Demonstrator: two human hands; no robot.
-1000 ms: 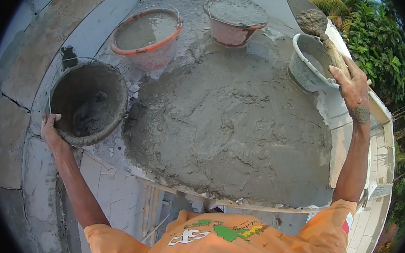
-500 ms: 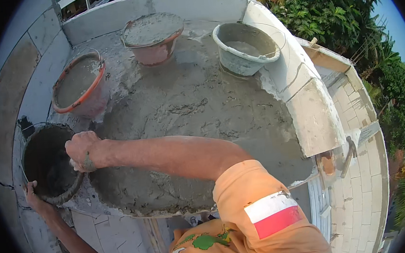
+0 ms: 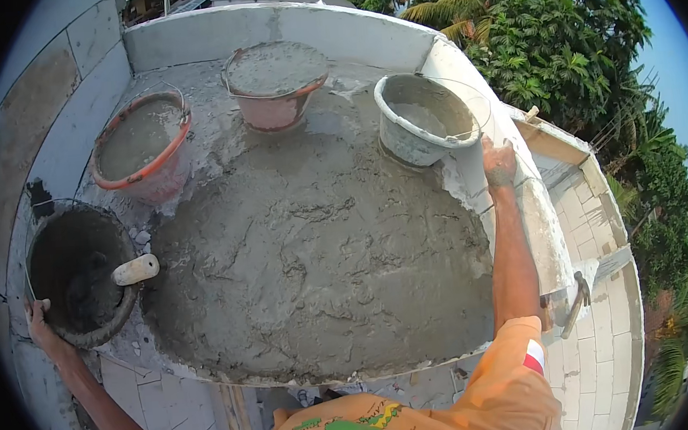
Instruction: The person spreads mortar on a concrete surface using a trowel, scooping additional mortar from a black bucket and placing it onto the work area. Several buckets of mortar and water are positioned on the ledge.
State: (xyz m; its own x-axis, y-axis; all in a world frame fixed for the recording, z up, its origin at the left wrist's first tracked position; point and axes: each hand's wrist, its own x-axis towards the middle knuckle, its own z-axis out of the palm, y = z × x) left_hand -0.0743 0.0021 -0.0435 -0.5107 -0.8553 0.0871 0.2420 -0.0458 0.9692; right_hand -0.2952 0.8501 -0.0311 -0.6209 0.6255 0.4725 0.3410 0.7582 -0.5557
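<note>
At the left, my left hand (image 3: 40,323) is closed on the near-left side of a dark, mortar-coated bucket (image 3: 129,311), thumb at its rim. The bucket tilts toward me, with wet grey residue inside. A pale, rounded tool handle (image 3: 136,270) sticks out over its right rim; the rest of that tool is hidden. My right arm is stretched out to the right. There my right hand (image 3: 499,162), fingers curled, is beside the rim of a grey bucket (image 3: 415,144) and close to the low wall. What those fingers hold, if anything, I cannot make out.
Wet mortar (image 3: 314,250) covers much of the slab ahead. An orange-rimmed bucket (image 3: 155,181) and a reddish bucket (image 3: 275,111), both full of mortar, stand at the back. A pale block wall (image 3: 281,27) borders the slab. A hooked metal tool (image 3: 579,301) hangs at the right wall's end.
My right hand has left the tool handle at the dark bucket and swung far right to the grey bucket. My left hand stays on the dark bucket. The view has tipped upward slightly.
</note>
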